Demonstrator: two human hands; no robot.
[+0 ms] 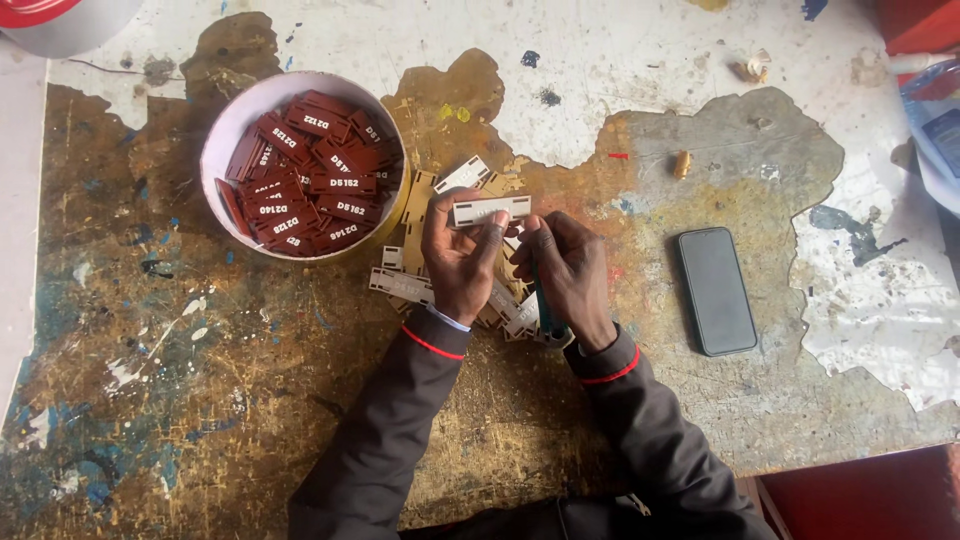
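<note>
Round tub [232, 130] of engraved tags [318, 185] left of pale tag pile [430, 240]; phone [716, 290] lying right, all on worktable [200, 400].

Worn wooden table [250, 400] with flaking paint; glossy phone [716, 290]; matt plastic tags [320, 185].

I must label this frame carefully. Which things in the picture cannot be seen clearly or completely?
- Head view: the teal tool in the right hand; the fingers hide its tip.
- The pale tags piled under both hands, partly covered; their number is unclear.
- The pale tag in the left hand: its surface is too small to make out.
- The red and grey object at the top left, cut by the edge.
- The blue item at the right edge, cut off.
</note>
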